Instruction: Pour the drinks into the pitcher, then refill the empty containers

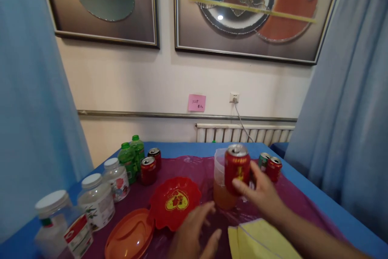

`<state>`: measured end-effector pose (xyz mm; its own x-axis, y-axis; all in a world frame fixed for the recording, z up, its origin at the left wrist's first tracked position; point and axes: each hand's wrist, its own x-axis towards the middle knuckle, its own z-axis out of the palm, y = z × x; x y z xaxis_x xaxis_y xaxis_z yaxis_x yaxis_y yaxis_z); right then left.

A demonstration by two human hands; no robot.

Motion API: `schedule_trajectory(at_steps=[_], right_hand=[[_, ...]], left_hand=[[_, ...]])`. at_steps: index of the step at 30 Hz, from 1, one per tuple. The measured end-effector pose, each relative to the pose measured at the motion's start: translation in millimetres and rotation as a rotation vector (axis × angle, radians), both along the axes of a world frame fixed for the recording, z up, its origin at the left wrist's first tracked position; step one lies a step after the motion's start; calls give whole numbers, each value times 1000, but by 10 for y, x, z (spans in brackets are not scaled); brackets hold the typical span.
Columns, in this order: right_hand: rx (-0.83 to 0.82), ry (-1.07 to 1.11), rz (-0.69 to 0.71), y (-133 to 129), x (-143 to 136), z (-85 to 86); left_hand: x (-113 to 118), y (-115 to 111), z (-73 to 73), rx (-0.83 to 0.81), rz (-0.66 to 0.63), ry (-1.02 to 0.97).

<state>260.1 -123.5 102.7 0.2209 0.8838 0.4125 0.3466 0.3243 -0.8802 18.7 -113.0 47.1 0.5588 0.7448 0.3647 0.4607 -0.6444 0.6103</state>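
A red drink can point(235, 170) is held upright in my right hand point(262, 188), thumb on its near side and fingers behind it. Directly behind the can is a clear plastic jug point(220, 194), partly hidden, with amber liquid in its lower part. My left hand point(197, 230) is low in the middle, slightly blurred, fingers apart and nothing in them. It lies nearest to a red scalloped plate point(159, 204) with a yellow design. Below my right forearm lies a folded yellow cloth point(257, 238).
Lidded clear jars point(98, 206), green bottles point(127, 162) and two cans point(148, 172) line the left side. An orange oval lid point(130, 232) lies near the front. Two more cans point(273, 170) stand at right. Purple plastic sheeting point(188, 164) covers part of the blue table.
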Motion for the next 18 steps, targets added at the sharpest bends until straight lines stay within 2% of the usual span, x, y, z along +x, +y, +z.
schedule_trajectory(at_steps=[2,4,8,11,14,16,18], right_hand=[[2,95,106,-138,-301,-264],[3,105,225,-205,-546,-472],[15,83,328,-179,-807,-696],[-22,45,421,-122,-842,-826],[-124,1,417,-116,-773,-1030],[-222,-13,335,-147,-681,-1192],[-331,3,284,-190,-569,-1343]], left_hand=[[-79,52,67,-78,133,-132],[-118,86,88,-151,186,-223],[-90,91,15,-180,208,-257],[-89,61,19,-158,235,-204],[-223,144,184,-104,324,-160],[-405,343,350,-61,446,-114],[-633,645,491,-18,620,-48]])
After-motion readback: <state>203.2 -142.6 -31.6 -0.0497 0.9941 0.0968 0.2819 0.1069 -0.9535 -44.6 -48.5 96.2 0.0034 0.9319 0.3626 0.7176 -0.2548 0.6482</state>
